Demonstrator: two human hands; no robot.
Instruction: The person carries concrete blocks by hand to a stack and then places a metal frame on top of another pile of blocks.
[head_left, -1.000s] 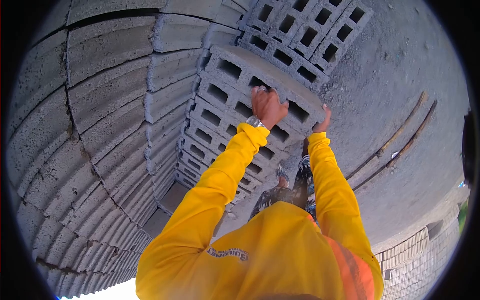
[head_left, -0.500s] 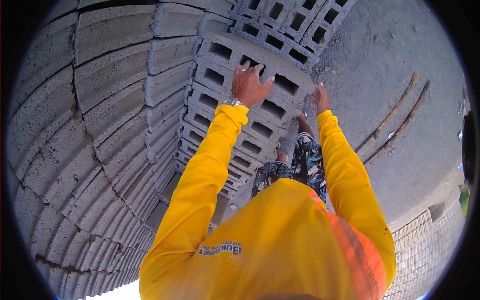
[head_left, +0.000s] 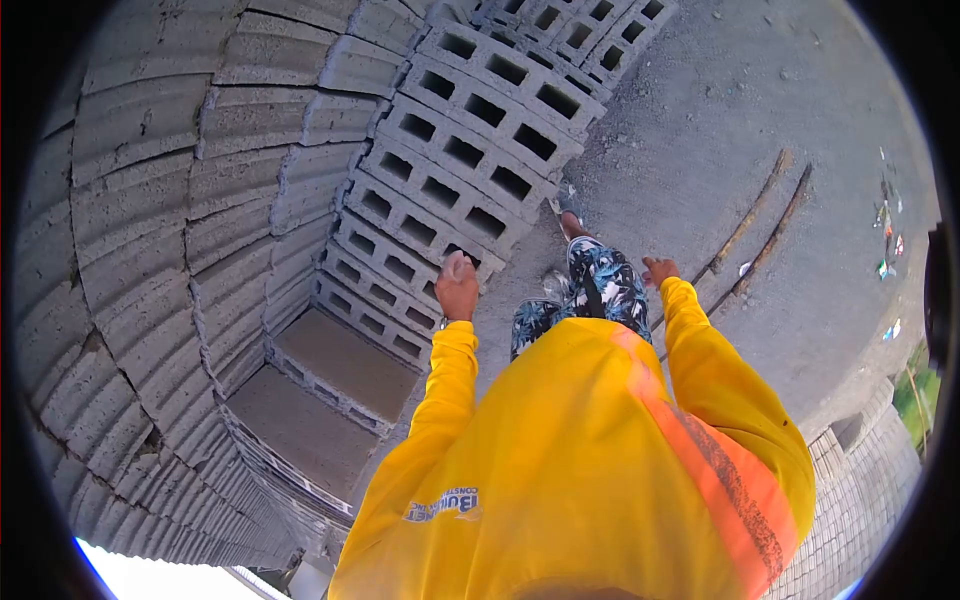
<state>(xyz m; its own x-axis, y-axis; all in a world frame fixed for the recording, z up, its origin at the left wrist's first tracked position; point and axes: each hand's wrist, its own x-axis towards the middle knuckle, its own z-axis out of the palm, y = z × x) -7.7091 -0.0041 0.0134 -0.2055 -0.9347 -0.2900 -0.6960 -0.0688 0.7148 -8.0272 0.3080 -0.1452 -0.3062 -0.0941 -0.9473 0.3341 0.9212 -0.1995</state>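
My left hand (head_left: 457, 287) hovers by the nearer end of a row of grey hollow concrete blocks (head_left: 463, 153), overlapping one of the block holes. Its fingers are smeared and partly hidden, so their closure and any contact with the block do not show. My right hand (head_left: 660, 271) is off to the right of the row, beside my leg, with its fingers loosely apart and nothing in them. The block (head_left: 530, 83) at the far end of this row lies with its holes facing up, away from both hands.
A tall wall of stacked blocks (head_left: 240, 125) rises on the left. Flat grey slabs (head_left: 345, 360) lie below the row. On the ground to the right are two thin wooden poles (head_left: 765, 225) and scattered litter (head_left: 884, 268). More stacked blocks (head_left: 850, 490) stand at lower right.
Both hands have come away from the far block and drawn back toward my body. The left hand was spread on its holed face; the right was at its end. My view has shifted.
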